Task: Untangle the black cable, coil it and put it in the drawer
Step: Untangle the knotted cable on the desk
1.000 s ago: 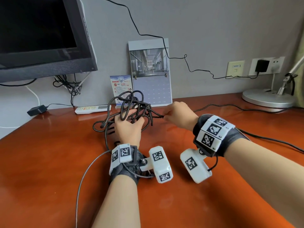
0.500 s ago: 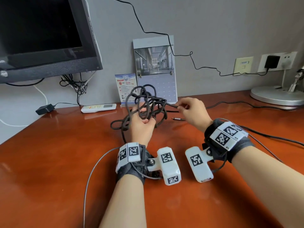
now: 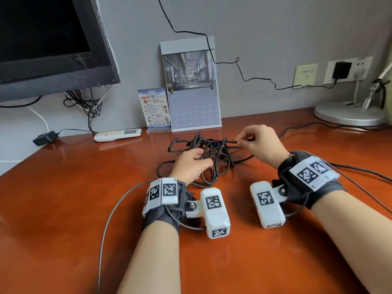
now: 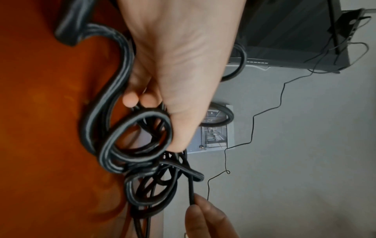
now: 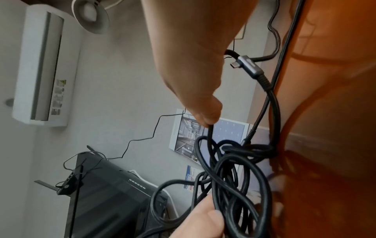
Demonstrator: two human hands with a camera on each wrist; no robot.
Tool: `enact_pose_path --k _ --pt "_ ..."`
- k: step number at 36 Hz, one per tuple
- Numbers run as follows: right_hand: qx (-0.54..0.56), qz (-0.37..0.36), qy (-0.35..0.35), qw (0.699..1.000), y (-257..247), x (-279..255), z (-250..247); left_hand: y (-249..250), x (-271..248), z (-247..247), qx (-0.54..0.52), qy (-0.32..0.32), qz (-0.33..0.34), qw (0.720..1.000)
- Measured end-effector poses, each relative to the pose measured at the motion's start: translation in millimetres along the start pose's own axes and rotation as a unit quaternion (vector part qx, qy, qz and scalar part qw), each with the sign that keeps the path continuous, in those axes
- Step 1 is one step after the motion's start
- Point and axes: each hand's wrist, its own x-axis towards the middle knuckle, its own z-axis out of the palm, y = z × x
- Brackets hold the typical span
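A: Right hand (image 3: 262, 145): thumb and forefinger pinched on one strand of the cable (image 3: 209, 154), drawn taut to the right. Left hand (image 3: 189, 164): fingers curled round the bundled loops, holding the knot in place.

B: Position of the tangle?

A: Low over the desk (image 3: 74, 209), just in front of the calendar (image 3: 191, 85); half a second ago raised higher in the left hand, loops standing up. Now lowered and flattened, the right-hand pinch moved closer in to the knot.

B: The plug (image 5: 249, 66)?

A: Free, hanging behind the right hand in the right wrist view.

B: Meaning for the task?

A: Probably one end being worked out of the knot; untangling barely begun, coiling not started, no drawer in view.
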Motion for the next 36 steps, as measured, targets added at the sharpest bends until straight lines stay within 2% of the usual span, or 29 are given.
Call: enact_pose_path --k 8,12,16,21,25,29,31,34,36 --pt "-0.172 -0.059 -0.007 0.983 -9 9 2 0 -5 -1 -0.012 -0.016 0.019 1.000" --pt "-0.208 -0.060 -0.003 0.976 -14 15 5 1 -5 -1 -0.022 -0.012 0.017 1.000" --pt "-0.196 -0.035 -0.023 0.980 -15 17 12 0 -6 0 -0.030 -0.006 0.015 0.999" --pt "-0.064 0.022 -0.006 0.998 -11 7 17 1 -6 2 -0.036 0.009 0.008 0.999" --pt "0.004 -0.009 0.025 1.000 -20 5 14 2 -3 5 -0.045 0.056 -0.002 0.997" --pt "-0.071 -0.054 0.027 0.996 -31 1 18 0 -2 4 -0.069 0.114 -0.033 0.991" --pt "-0.101 -0.053 -0.012 0.993 -39 0 20 1 -3 4 -0.074 0.130 -0.047 0.988" --pt "-0.070 0.006 -0.121 0.990 -47 -5 27 2 -4 4 -0.074 0.139 -0.053 0.986" --pt "-0.068 0.025 -0.165 0.984 -49 -8 33 2 -3 6 -0.066 0.142 -0.052 0.986"
